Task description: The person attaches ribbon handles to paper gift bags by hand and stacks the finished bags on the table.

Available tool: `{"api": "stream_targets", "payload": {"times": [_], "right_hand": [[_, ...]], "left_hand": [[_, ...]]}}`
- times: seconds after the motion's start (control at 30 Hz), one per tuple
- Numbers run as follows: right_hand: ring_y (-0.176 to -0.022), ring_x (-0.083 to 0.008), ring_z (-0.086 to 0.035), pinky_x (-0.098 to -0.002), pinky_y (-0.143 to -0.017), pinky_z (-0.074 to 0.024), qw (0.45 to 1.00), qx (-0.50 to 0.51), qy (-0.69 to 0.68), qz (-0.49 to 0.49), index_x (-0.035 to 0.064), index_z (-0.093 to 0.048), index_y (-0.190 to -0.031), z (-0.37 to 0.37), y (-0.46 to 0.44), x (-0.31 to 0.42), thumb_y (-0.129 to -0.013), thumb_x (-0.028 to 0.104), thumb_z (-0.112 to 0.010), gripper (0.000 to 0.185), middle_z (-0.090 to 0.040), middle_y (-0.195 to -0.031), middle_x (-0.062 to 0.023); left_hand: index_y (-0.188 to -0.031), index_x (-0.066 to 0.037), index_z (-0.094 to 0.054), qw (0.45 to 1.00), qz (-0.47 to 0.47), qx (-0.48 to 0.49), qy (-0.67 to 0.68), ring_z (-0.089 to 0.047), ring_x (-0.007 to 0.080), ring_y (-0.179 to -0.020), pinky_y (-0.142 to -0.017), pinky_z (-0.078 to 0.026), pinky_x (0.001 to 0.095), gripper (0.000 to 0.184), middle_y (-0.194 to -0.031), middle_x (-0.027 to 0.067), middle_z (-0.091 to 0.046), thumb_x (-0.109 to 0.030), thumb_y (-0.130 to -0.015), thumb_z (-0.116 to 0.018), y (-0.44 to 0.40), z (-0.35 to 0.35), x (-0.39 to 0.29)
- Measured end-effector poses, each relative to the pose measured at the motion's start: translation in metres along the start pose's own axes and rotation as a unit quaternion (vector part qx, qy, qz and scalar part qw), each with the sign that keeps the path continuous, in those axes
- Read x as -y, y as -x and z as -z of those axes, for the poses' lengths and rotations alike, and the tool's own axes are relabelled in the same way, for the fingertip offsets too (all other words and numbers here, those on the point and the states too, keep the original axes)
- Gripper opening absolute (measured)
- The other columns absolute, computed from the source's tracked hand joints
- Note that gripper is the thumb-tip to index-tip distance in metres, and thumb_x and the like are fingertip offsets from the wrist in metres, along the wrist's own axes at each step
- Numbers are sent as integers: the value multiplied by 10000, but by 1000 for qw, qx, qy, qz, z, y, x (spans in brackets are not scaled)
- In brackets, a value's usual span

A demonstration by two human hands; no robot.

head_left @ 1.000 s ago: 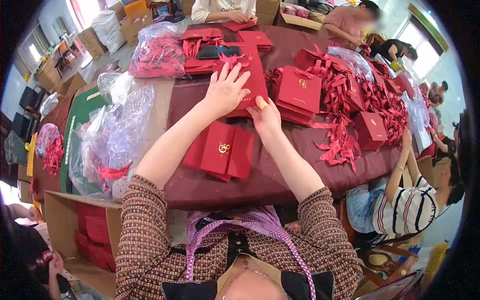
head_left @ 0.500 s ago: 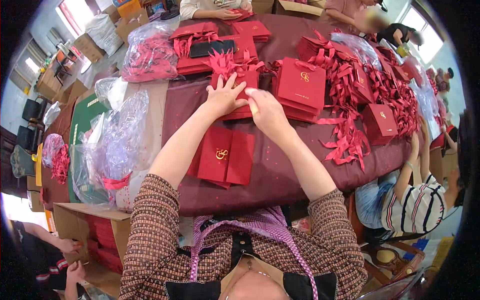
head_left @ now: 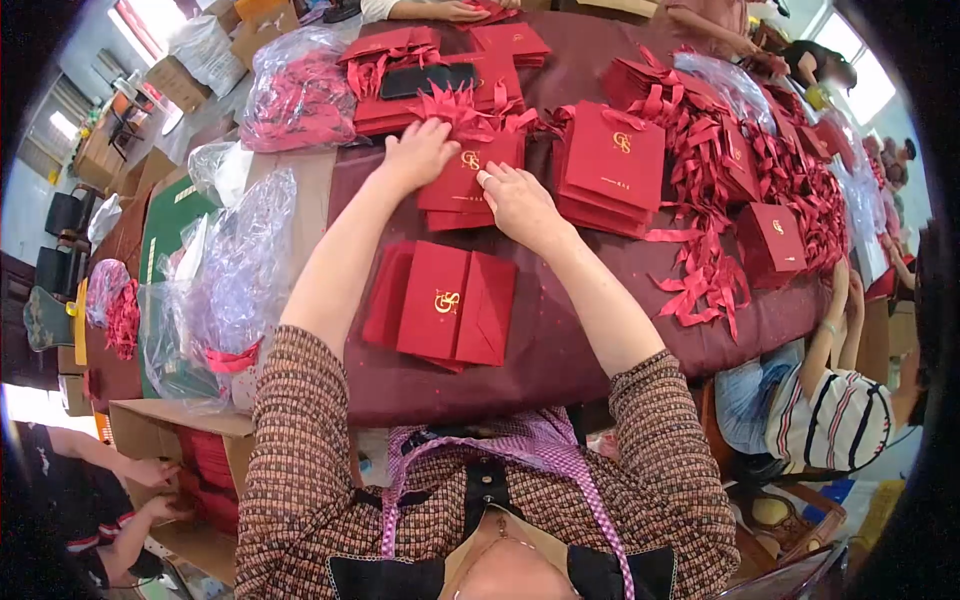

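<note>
A stack of red paper gift bags (head_left: pixel 465 190) with a gold logo and red ribbon handles lies in front of me. At its upper left edge, beside the ribbons (head_left: pixel 465 112), my left hand (head_left: pixel 418 155) rests with fingers stretched out. My right hand (head_left: pixel 522 208) lies open along the stack's right side, its fingers touching the top bag. Neither hand grips anything I can see. Closer to me are folded red bags (head_left: pixel 435 305) with the same logo. Another bag stack (head_left: pixel 610 165) sits just to the right.
A black phone (head_left: pixel 428 80) lies on bags at the back. Heaped ribboned bags (head_left: pixel 715 160) and a red box-shaped stack (head_left: pixel 770 245) are at right. Plastic bags (head_left: pixel 245 260) lie left. An open carton (head_left: pixel 180 410) stands lower left, a co-worker's hands (head_left: pixel 160 490) at it. Other people sit around.
My left hand has slid from the top bag to its upper left edge, uncovering the logo. My right hand has flattened beside the stack. The co-worker's hands at lower left moved to the carton.
</note>
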State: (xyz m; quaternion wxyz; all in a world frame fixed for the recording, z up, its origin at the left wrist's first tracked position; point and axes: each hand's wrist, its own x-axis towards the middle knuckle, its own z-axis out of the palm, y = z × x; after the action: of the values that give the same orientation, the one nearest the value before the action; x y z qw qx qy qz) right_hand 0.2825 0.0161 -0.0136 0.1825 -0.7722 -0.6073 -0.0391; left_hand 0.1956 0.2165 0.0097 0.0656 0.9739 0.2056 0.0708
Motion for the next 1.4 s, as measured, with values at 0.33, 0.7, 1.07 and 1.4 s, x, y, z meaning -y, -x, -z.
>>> {"api": "stream_targets", "payload": {"times": [0.33,0.7,1.07,1.4], "right_hand": [[-1226,-334,-531,-425,-1025,-410,999,-7,48,26,-7,-577,-1171,-2,-5,-6,-895,105,-442,327,-563,-1294,-210],[-1154,-369,-545,-438,-999,-431,983,-131,-117,59,-4,-585,-1153,20,-1,-14,-884,107,-559,292,-586,-1194,-211],[-1100,-304,-569,-419,-964,-419,972,-217,-62,60,56,-619,-1105,52,53,22,-858,137,-624,260,-608,-1153,-125],[-1136,-347,-545,-525,-911,-436,899,-225,190,-326,123,-571,-1248,109,240,-134,-887,314,-606,410,-567,-1264,-117]], "left_hand": [[-1512,-198,-256,986,-150,70,-30,-120,445,-1439,-1095,-221,617,1090,-1566,227,-140,-603,-640,-768,60,30,-15],[-1497,-131,-269,980,-185,70,-16,-216,484,-1397,-1141,-251,505,1025,-1531,281,-192,-414,-651,-776,53,31,-9],[-1460,-97,-337,983,-182,6,-39,-275,474,-1371,-1086,-324,523,906,-1524,245,-244,-367,-715,-778,77,33,-20],[-1365,32,-431,992,-103,-70,33,-362,400,-1335,-1080,-316,467,617,-1474,233,-353,-259,-871,-658,174,87,-47]]}}
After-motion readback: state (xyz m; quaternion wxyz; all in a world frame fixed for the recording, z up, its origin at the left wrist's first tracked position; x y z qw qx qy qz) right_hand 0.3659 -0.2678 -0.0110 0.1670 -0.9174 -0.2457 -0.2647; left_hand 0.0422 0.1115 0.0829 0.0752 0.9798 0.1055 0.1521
